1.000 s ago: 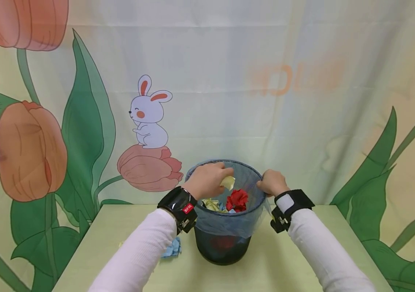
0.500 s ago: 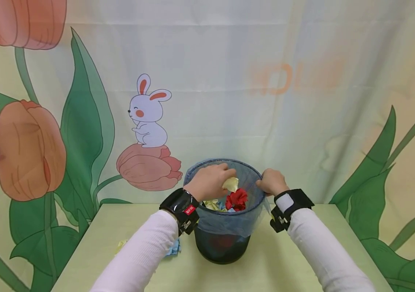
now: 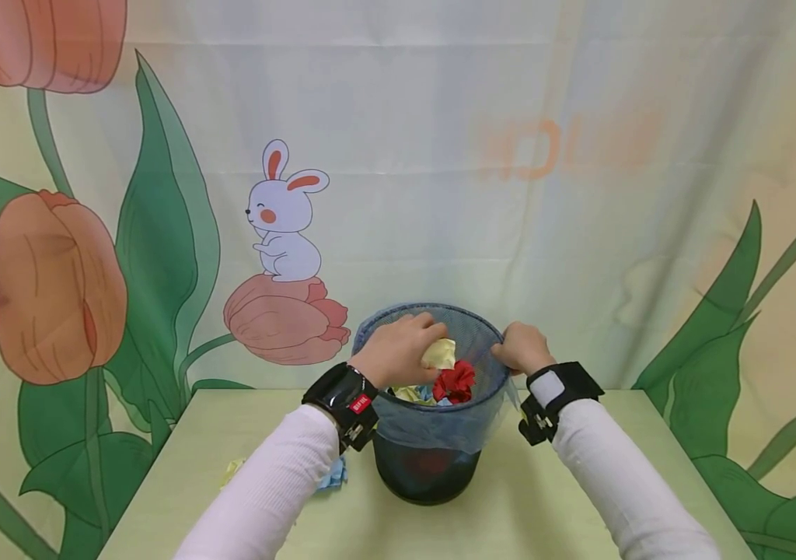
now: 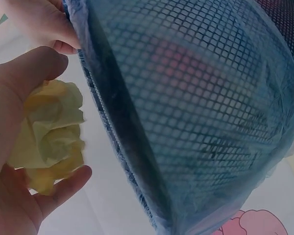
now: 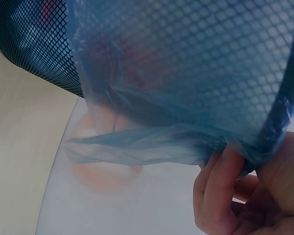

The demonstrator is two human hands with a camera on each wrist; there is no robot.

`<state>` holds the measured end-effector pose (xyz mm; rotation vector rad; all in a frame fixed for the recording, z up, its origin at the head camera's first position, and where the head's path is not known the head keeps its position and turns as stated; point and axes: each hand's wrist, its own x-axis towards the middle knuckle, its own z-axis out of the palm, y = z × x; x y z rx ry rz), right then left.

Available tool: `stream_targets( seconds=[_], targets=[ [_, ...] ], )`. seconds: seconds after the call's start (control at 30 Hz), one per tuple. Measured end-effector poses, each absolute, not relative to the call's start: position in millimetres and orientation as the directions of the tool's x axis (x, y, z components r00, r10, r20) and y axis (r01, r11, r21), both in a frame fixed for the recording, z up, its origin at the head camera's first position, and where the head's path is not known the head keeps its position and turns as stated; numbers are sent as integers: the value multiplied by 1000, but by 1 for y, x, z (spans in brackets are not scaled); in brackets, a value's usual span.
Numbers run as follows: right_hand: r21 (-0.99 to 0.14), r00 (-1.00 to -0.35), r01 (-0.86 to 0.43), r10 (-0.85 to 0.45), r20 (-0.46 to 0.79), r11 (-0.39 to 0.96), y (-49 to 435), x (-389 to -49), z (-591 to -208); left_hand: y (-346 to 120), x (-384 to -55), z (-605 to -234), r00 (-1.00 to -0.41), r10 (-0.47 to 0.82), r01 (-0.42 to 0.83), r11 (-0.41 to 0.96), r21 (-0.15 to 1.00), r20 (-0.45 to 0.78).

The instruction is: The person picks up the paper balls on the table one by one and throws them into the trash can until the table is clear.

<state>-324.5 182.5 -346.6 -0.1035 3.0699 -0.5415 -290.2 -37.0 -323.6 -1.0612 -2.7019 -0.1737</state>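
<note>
A dark mesh wastebasket [image 3: 427, 476] stands upright on the table, lined with a translucent blue bag [image 3: 440, 428] folded over its rim. Over the basket's mouth my left hand [image 3: 398, 348] holds a crumpled yellow paper ball [image 4: 51, 134] between thumb and fingers, as the left wrist view shows. My right hand [image 3: 524, 348] grips the rim's right side, and in the right wrist view its fingers [image 5: 219, 183] pinch the bag there. Inside lie a crumpled red paper ball [image 3: 455, 381] and some yellow and blue crumpled paper, partly hidden behind my left hand.
On the pale green table [image 3: 552, 498], a blue crumpled paper [image 3: 332, 474] and a yellow crumpled paper [image 3: 232, 470] lie left of the basket, partly covered by my left forearm. A printed curtain [image 3: 440, 155] with tulips and a rabbit hangs behind the table.
The yellow paper ball has turned slightly in my left hand, which stays over the basket. My right hand keeps its place on the rim.
</note>
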Motion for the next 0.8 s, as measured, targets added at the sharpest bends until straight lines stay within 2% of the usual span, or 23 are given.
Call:
stream_targets(
  seconds=[0.23,0.47,0.8],
  targets=[
    [-349,-998,-63,-68,-2,935,183,-324,-348,-40,-293,-326,-702,657,690,723,34,275],
    [-355,-997,-72,-73,8,932,182,-323,-347,-46,-291,-326,-722,645,668,744,10,251],
    [-348,-996,-89,-87,20,933,182,-321,-347,-78,-291,-327,-745,599,634,773,32,292]
  ],
)
